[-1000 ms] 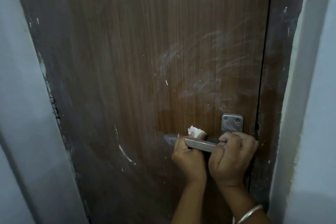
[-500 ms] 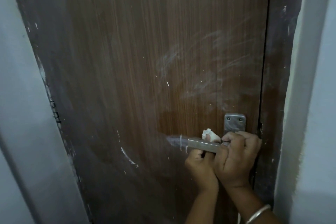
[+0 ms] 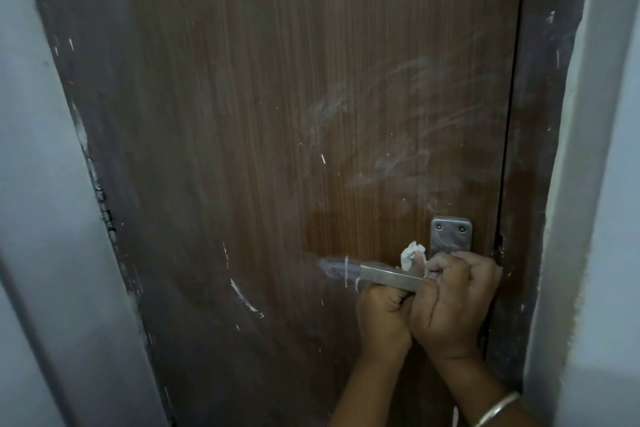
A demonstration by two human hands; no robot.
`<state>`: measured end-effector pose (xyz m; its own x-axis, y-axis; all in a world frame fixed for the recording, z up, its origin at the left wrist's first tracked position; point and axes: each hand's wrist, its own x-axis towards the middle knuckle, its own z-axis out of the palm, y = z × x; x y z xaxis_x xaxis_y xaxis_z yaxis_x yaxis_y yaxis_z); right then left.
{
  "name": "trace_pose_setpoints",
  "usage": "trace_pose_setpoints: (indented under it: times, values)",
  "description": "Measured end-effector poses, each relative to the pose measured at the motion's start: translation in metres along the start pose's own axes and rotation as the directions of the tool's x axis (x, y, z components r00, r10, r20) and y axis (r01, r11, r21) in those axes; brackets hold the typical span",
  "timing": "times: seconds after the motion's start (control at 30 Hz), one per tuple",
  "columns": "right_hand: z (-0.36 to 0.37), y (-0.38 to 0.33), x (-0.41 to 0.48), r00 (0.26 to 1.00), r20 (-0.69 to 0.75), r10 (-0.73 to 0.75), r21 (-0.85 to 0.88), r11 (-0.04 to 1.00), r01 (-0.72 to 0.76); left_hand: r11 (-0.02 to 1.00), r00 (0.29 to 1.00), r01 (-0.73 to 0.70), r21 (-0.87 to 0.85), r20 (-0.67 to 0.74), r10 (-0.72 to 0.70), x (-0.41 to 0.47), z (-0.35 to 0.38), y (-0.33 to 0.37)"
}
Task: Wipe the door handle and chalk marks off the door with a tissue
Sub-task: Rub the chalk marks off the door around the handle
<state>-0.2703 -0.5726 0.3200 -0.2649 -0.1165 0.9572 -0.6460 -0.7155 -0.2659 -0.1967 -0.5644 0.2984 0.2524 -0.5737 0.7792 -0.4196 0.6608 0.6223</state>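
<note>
A brown wooden door (image 3: pixel 263 114) fills the view, with a metal lever handle (image 3: pixel 388 276) low on its right side and a metal backplate (image 3: pixel 451 234) above the lever's root. Smeared white chalk marks (image 3: pixel 391 135) spread above the handle, and a curved white streak (image 3: pixel 244 296) lies lower left. My right hand (image 3: pixel 453 302) is closed around the lever near the backplate. My left hand (image 3: pixel 384 312) grips from below the lever, holding a small white tissue (image 3: pixel 410 253) that pokes up behind the bar.
A dark door frame (image 3: pixel 540 114) runs down the right, with a pale grey wall (image 3: pixel 609 184) beyond it. Another grey wall (image 3: pixel 38 184) and a hinge edge (image 3: pixel 104 204) stand at the left. A silver bangle (image 3: pixel 498 409) circles my right wrist.
My left hand with the tissue has slid right along the lever, from near its free end to beside my right hand. The right hand stays on the handle.
</note>
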Motion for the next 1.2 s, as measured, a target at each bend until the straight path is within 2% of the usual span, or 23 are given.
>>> trace_pose_setpoints:
  times: [0.17,0.33,0.47,0.63,0.7,0.77,0.93,1.07,1.13,1.2]
  values:
    - [0.0,0.0,0.0,1.0,0.001,-0.006,0.007,1.0,0.006,0.97,0.983,-0.178,0.169,-0.015,0.183,0.001,-0.002,-0.003]
    - [0.0,0.0,-0.001,1.0,-0.002,0.004,0.016,1.0,-0.004,0.937,0.958,-0.286,0.201,0.02,0.288,0.004,-0.002,-0.007]
    - [0.0,-0.001,0.0,1.0,-0.016,0.007,0.016,1.0,-0.006,0.862,0.908,-0.417,0.287,0.085,0.411,0.009,-0.008,-0.011]
    - [-0.003,0.002,0.001,0.999,0.019,-0.035,0.019,0.999,0.035,0.719,0.84,-0.522,0.458,0.129,0.528,0.011,-0.015,-0.017]
    - [-0.004,0.003,0.001,0.998,0.032,-0.046,0.018,0.999,0.045,0.686,0.838,-0.513,0.516,0.127,0.531,0.011,-0.02,-0.021]
    - [-0.004,0.003,0.002,0.998,0.035,-0.05,0.016,0.999,0.05,0.701,0.855,-0.473,0.533,0.087,0.511,0.01,-0.022,-0.022]
    - [-0.005,0.002,0.001,0.997,0.053,-0.05,0.013,0.999,0.05,0.837,0.929,-0.279,0.471,-0.087,0.359,0.001,-0.013,-0.021]
    - [-0.005,0.002,0.001,0.996,0.059,-0.065,0.012,0.998,0.065,0.906,0.95,-0.045,0.422,-0.262,0.169,0.003,-0.02,-0.026]
    - [-0.004,0.002,0.001,0.997,0.04,-0.064,0.011,0.998,0.063,0.934,0.956,-0.024,0.357,-0.267,0.126,0.005,-0.022,-0.022]
    - [-0.002,0.003,0.001,0.998,0.021,-0.058,0.014,0.998,0.058,0.944,0.963,-0.068,0.323,-0.227,0.147,0.007,-0.022,-0.018]
